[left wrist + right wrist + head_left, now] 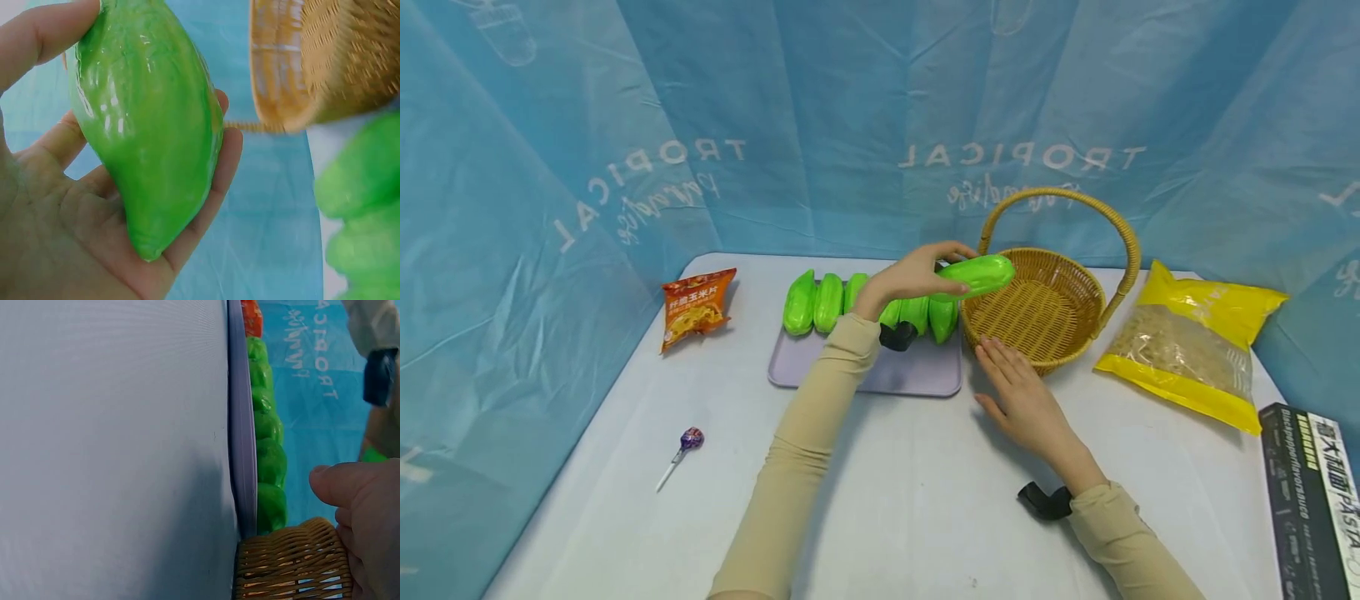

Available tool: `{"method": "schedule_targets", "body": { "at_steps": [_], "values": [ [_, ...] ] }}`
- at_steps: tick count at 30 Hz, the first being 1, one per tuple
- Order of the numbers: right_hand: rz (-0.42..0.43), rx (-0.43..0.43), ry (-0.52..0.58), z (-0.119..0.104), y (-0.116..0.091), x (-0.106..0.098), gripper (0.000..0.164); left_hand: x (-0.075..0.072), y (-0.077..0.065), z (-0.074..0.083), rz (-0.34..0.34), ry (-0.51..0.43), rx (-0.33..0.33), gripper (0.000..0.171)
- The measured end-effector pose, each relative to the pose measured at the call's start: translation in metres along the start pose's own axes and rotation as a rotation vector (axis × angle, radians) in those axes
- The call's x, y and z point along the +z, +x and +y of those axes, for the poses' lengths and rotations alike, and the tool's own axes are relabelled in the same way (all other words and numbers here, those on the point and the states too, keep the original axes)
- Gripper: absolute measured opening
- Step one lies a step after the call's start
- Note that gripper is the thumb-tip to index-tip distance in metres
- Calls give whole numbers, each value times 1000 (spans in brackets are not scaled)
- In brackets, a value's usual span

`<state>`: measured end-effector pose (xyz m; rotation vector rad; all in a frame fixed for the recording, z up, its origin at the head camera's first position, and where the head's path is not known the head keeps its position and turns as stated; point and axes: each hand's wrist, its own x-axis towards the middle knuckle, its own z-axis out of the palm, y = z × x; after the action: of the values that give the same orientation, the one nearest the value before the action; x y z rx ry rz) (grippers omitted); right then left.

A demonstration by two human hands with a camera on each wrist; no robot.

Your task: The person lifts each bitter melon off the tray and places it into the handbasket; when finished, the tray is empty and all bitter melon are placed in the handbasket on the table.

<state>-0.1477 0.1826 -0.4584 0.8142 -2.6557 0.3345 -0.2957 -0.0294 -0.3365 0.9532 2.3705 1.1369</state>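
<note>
In the head view my left hand holds a glossy green, long fruit-like piece above the tray's right end, by the basket's left rim. The left wrist view shows this green piece tapering to a blunt tip, between the thumb and the fingers. My right hand rests its extended fingers on the near rim of the wicker basket. Several similar green pieces lie side by side on a lilac tray; my left arm hides part of the row.
An orange snack bag and a lollipop lie at the left. Right of the basket is a yellow bag, with a dark pasta box at the right edge. The basket's tall handle arches up. A blue curtain hangs behind.
</note>
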Motion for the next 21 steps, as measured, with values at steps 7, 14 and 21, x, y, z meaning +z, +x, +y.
{"method": "schedule_targets", "body": {
  "at_steps": [7,14,21],
  "values": [
    [3,3,7,1,0,1,68,13,33,19,-62,47,20,57],
    [-5,15,36,0,1,0,64,22,59,23,-107,25,-66,55],
    [16,7,54,1,-1,1,59,22,76,25,-126,25,-132,55]
  ]
}}
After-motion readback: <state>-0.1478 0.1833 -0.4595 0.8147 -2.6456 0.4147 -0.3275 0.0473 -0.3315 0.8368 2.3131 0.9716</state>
